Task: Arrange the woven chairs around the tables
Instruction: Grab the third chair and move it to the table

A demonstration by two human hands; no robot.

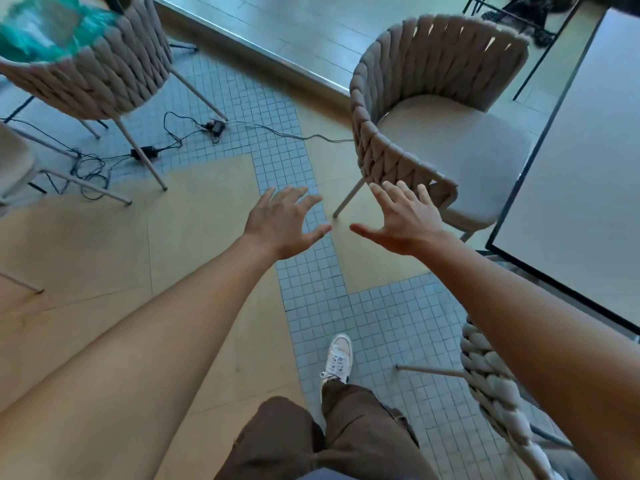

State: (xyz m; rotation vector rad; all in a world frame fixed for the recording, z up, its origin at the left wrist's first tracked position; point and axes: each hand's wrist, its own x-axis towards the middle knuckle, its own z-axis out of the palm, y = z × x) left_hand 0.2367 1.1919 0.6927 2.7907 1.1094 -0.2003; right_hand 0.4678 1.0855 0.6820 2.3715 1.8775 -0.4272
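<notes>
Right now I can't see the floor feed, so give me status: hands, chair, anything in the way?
Left hand open, empty. Right hand open, at the woven chair armrest, no grip. Chair angled beside the table. Cables on floor, left.

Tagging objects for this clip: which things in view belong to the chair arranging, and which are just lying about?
Job:
- woven chair by the table
- second woven chair
- third woven chair
- left hand, right hand, both open

Lying about:
- cables and adapters on the floor
- teal bag
</notes>
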